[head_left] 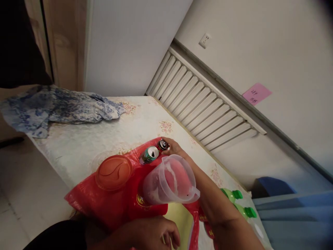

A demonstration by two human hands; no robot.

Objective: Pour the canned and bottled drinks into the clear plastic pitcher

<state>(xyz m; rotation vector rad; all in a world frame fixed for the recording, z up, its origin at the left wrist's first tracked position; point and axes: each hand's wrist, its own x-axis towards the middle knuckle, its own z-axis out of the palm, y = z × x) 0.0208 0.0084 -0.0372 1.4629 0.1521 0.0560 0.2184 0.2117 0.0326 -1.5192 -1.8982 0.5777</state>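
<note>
A red plastic bag (104,205) lies spread over the table. On it stand a green can (149,155) and a smaller-looking dark can (163,145), both with opened tops. My right hand (172,147) reaches to the far edge of the bag, its fingers around the side of the dark can. Nearer me, a clear plastic jug (158,184) leans with its mouth to the right. An orange-red round lid (113,172) is left of it. My left hand (158,231) is low in view beside a yellow sheet (180,218), fingers loosely bent and apart, nothing seen in them.
Blue-white patterned cloth (78,106) covers the table's far left part. Two green-capped bottles (244,210) lie at the right, and red cans (208,230) sit partly behind my right forearm. A white radiator (205,104) runs along the wall beside the floral tabletop (145,121).
</note>
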